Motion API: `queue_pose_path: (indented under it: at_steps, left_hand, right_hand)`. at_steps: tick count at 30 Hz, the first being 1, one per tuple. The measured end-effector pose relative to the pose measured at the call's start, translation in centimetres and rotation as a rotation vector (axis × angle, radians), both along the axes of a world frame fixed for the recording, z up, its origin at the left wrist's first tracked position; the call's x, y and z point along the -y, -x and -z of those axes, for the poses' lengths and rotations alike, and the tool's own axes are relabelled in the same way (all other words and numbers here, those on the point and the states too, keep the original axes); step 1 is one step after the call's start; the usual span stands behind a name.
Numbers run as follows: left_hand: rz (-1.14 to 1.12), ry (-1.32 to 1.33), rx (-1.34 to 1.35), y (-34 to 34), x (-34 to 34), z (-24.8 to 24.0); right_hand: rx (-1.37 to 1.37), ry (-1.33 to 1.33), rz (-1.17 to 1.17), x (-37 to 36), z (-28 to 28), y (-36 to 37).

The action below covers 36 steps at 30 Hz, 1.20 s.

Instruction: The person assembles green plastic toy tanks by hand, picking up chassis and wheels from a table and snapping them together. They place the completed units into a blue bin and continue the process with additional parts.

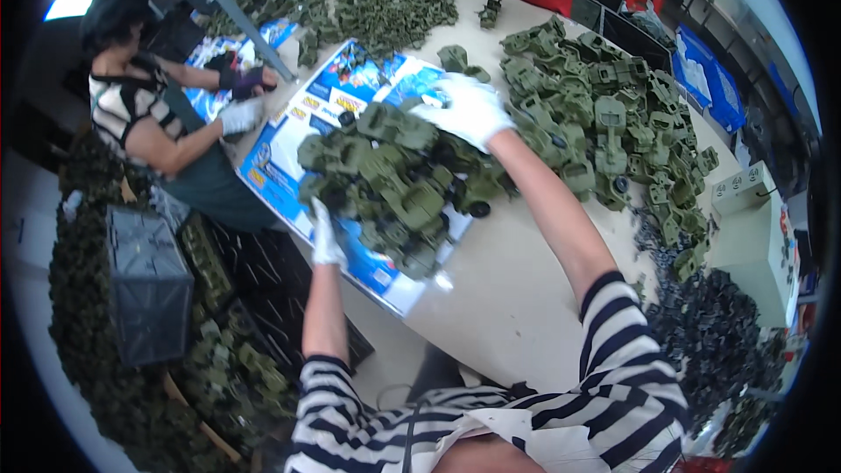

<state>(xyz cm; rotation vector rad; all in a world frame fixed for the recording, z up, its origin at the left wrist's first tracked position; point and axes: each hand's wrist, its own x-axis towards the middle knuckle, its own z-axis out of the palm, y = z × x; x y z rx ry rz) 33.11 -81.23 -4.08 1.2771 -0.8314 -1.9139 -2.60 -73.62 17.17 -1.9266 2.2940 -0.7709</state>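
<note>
Green toy parts [407,188] are heaped on the printed sheet [285,136]. Left hand [327,238] is against the heap by the sheet's near-left edge, right hand [473,114] at the sheet's far-right side; right fingers half-spread, left partly hidden, can't tell if either grips. Risk: sheet's near-left edge lies along the table [491,298] edge, so a hard push or tilt could drop parts.

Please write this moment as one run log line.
loose pile of olive-green plastic parts on blue-and-white printed sheet | left hand: white-gloved, at pile's near-left edge | right hand: white-gloved, at far edge
</note>
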Motion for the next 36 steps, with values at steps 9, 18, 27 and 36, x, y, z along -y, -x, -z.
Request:
queue_pose_path:
  at_steps: [9, 18, 27, 36]
  left_hand:
    - [-0.217, 0.252, 0.177, 5.9, -1.7, 0.3]
    - [-0.198, 0.053, 0.082, 10.8, -13.5, -0.9]
    - [0.094, 0.108, 0.05, 14.6, -22.4, -0.8]
    - [0.484, 0.452, 0.43, 9.7, -22.1, -3.6]
  right_hand:
    - [0.373, -0.854, -0.302, 14.8, 10.9, -2.0]
    - [0.186, -0.756, -0.051, -1.1, 6.6, 0.6]
    - [-0.046, -0.459, 0.302, -15.3, 5.1, 1.0]
    - [0.394, 0.043, 0.704, -37.3, 4.6, 0.6]
